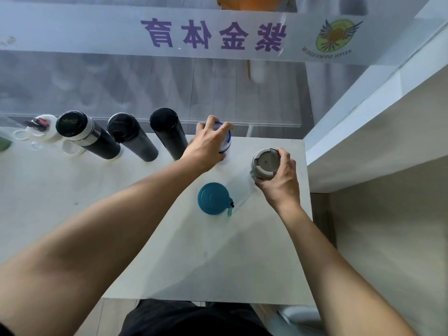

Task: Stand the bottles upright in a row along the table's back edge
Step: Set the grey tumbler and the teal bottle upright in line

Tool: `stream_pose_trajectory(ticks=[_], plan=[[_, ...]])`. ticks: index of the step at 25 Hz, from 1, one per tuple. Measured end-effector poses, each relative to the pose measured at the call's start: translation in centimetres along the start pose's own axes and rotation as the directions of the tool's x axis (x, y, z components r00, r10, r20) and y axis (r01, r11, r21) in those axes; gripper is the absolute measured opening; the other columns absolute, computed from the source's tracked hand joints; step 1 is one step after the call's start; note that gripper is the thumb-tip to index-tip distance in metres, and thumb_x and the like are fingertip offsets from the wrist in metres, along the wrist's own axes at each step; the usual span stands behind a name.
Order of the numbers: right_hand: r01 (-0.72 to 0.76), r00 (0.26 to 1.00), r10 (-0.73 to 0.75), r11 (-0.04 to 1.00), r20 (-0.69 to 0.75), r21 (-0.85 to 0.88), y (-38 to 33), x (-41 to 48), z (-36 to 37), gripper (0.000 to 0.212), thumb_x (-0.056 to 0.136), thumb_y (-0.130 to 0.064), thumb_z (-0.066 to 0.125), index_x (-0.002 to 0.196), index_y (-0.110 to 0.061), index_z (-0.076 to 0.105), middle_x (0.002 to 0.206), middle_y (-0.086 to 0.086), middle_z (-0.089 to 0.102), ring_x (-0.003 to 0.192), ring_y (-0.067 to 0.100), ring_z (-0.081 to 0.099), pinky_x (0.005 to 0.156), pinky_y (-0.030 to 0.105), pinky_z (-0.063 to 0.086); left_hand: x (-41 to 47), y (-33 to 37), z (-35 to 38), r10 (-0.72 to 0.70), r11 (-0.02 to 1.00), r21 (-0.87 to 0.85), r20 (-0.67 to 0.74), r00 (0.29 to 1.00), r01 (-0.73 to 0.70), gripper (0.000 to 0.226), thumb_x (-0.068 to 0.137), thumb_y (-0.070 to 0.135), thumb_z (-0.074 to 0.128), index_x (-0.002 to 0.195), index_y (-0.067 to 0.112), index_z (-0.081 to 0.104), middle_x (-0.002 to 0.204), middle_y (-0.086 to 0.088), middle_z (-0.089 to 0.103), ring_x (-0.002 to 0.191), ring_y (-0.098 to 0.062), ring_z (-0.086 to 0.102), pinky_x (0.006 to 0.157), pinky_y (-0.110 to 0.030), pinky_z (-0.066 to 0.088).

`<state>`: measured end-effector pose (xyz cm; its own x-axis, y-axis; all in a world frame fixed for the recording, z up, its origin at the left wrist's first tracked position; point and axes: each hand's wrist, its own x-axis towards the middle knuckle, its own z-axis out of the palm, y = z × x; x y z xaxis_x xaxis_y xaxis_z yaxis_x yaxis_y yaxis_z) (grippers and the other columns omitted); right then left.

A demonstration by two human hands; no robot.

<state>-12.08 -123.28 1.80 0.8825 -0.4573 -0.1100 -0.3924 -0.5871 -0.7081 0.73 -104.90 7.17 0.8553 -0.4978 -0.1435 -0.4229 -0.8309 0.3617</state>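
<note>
hands are both clamping bottles: left setting blue-rimmed bottle into the back row, right gripping grey bottle for next.

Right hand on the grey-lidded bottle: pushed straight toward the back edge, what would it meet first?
Probably nothing: beyond the right hand and grey-lidded bottle, bare white table runs to its edge, then the glass partition. Depth unclear.

White table: seven bottles upright, five along back edge
</note>
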Motion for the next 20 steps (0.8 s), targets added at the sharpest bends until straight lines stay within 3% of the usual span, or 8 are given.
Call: stream_pose_trajectory(ticks=[3,7,14,17,20], plan=[[0.006,1.0,-0.006,1.0,0.009,0.005,-1.3,2.4,0.4,0.092,0.067,-0.03,0.089,0.141,-0.034,0.034,0.13,0.002,0.048,0.113,0.019,0.054,0.087,0.026,0.048,0.9,0.2,0.0,0.012,1.0,0.006,0.021,1.0,-0.012,0.074,0.077,0.011,0.077,0.138,0.029,0.039,0.142,-0.012,0.031,0.125,-0.04,0.034,0.093,-0.053,0.051],[0.009,1.0,-0.009,1.0,0.012,0.001,-2.4,4.7,1.2,0.09,0.067,-0.028,0.086,0.142,-0.032,0.036,0.129,0.003,0.05,0.111,0.023,0.057,0.083,0.023,0.041,1.3,0.2,-0.2,-0.017,1.0,0.016,0.041,0.999,0.016,0.075,0.077,0.011,0.076,0.139,0.03,0.038,0.143,-0.011,0.031,0.126,-0.04,0.034,0.093,-0.053,0.05],[0.036,0.999,-0.036,0.999,-0.008,0.011,-2.2,5.4,1.7,0.095,0.068,-0.029,0.086,0.146,-0.032,0.033,0.132,0.004,0.049,0.116,0.022,0.056,0.085,0.022,0.041,1.2,0.2,-0.4,-0.025,0.999,0.032,0.048,0.999,0.024,0.078,0.077,0.011,0.077,0.142,0.029,0.037,0.151,-0.01,0.029,0.129,-0.042,0.033,0.098,-0.054,0.048],[0.009,1.0,-0.01,1.0,0.028,0.023,-2.2,5.1,1.5,0.106,0.07,-0.031,0.087,0.154,-0.031,0.022,0.139,0.007,0.046,0.125,0.025,0.052,0.097,0.032,0.047,1.1,0.1,-0.5,-0.019,0.999,0.033,0.063,0.998,0.017,0.08,0.078,0.012,0.077,0.144,0.03,0.035,0.157,-0.009,0.023,0.134,-0.043,0.029,0.1,-0.055,0.046],[-0.024,1.0,0.024,0.997,0.002,-0.069,-2.4,3.3,0.8,0.116,0.073,-0.037,0.086,0.159,-0.027,0.009,0.15,0.01,0.039,0.137,0.027,0.04,0.11,0.042,0.039,0.9,0.1,-0.5,-0.009,0.999,0.044,0.071,0.997,0.006,0.087,0.081,0.018,0.075,0.15,0.035,0.025,0.163,-0.008,0.012,0.14,-0.042,0.022,0.102,-0.057,0.044]])
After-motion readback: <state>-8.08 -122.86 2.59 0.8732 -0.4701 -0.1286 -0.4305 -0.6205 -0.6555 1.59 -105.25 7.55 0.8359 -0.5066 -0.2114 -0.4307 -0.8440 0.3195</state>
